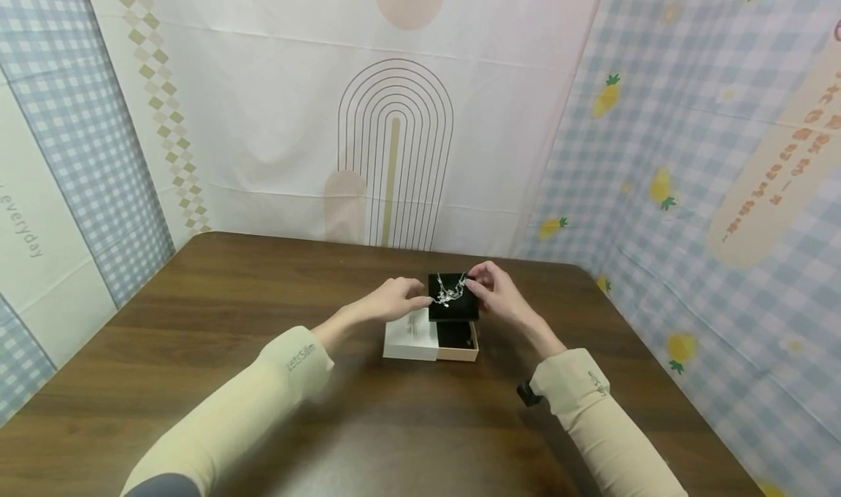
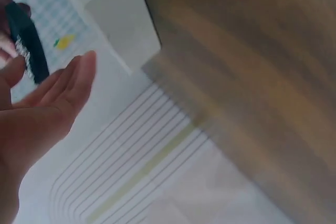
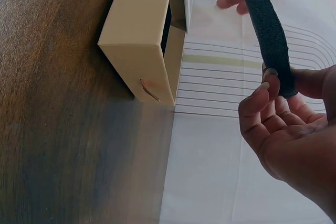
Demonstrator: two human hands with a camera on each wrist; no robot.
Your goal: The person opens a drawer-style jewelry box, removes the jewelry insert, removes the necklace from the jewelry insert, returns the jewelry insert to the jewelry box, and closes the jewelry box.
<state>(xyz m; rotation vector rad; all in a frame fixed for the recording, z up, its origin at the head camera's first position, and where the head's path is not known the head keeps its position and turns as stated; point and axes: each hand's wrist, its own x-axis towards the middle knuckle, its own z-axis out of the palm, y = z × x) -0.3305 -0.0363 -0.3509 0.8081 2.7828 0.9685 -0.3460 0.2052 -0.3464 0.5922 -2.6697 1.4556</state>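
A black foam pad [image 1: 458,309] with a silver chain necklace [image 1: 450,293] on its face is held above a small box. My right hand [image 1: 499,293] pinches the pad's right edge between thumb and fingers, as the right wrist view shows. At the pad's left side is my left hand [image 1: 393,299], its thumb tip by the necklace. Its fingers [image 2: 86,74] look fairly straight and appear apart from the pad. Beneath, the box has a white sleeve [image 1: 410,336] and a tan drawer [image 3: 134,14] pulled partly out to the right, dark inside, with a small cord loop [image 3: 149,91] on its end.
The box stands on a brown wooden table [image 1: 296,263]. Patterned cloths hang behind and beside the table, including a white curtain [image 1: 263,117] and blue checked fabric [image 1: 657,117]. A dark band-like object [image 1: 528,393] sits at the right wrist.
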